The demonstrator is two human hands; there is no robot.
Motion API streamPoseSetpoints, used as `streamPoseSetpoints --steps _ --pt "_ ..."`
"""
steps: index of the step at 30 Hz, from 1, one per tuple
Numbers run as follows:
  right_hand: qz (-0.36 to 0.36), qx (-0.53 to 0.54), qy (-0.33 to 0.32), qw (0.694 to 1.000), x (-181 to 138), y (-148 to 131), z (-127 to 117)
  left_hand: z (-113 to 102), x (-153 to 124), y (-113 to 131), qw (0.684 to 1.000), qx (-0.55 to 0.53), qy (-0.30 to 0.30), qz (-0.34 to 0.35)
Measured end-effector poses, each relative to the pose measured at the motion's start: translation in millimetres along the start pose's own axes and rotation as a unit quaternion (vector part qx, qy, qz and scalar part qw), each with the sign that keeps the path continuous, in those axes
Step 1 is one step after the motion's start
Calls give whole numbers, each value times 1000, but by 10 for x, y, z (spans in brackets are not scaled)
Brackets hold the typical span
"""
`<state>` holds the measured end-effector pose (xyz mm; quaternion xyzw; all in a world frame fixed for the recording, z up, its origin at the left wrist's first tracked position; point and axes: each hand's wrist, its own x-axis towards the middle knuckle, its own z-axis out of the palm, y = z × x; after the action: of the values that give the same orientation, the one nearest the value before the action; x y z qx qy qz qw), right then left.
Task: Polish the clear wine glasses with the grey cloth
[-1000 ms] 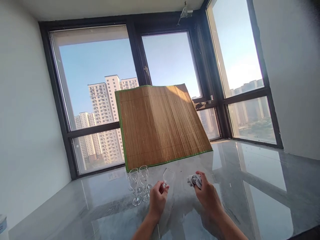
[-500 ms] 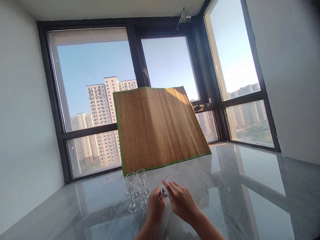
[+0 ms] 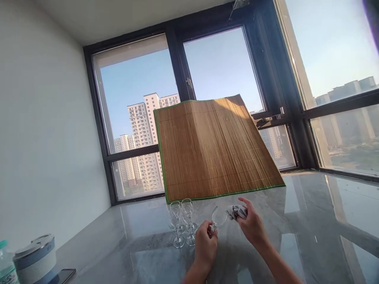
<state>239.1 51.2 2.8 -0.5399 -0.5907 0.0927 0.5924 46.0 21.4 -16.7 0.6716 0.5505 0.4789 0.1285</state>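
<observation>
My left hand [image 3: 206, 243] is closed around the lower part of a small clear stemmed glass [image 3: 219, 217], which tilts to the right with its bowl uncovered. In my right hand [image 3: 251, 227] is a crumpled grey-and-white cloth [image 3: 237, 212], pinched just right of the glass's bowl. Left of my left hand, several clear stemmed glasses [image 3: 179, 241] stand upright in a tight group on the shiny grey marbled surface [image 3: 148, 252]. The held glass's foot is hidden by my fingers.
A brown bamboo mat [image 3: 213, 150] with green edging leans against the window behind the glasses. At the lower left are a blue-and-white lidded cup [image 3: 35, 260], a phone [image 3: 65, 275] and a clear bottle with a green cap [image 3: 6, 260]. Dark window frames [image 3: 133, 152] border the surface.
My right hand and the cloth have moved right, off the glass, so its bowl now shows. The view has swung left, bringing in the cup, phone and bottle.
</observation>
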Motion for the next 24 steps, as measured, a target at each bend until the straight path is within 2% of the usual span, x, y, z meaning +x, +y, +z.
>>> streamPoseSetpoints --steps 7,14,18,21,24 --pt "43 63 -3 997 -37 -141 23 -10 8 -25 1000 -6 -5 -13" --pt "41 184 -36 981 -23 -136 56 -128 -17 41 996 84 -9 23" --pt "63 149 -30 986 -31 -161 32 -171 -39 109 991 126 -23 38" --pt "42 99 -77 991 -61 -143 51 -174 -49 137 988 148 -26 44" --pt "25 128 -163 978 -104 -99 112 -177 -51 137 984 166 -28 50"
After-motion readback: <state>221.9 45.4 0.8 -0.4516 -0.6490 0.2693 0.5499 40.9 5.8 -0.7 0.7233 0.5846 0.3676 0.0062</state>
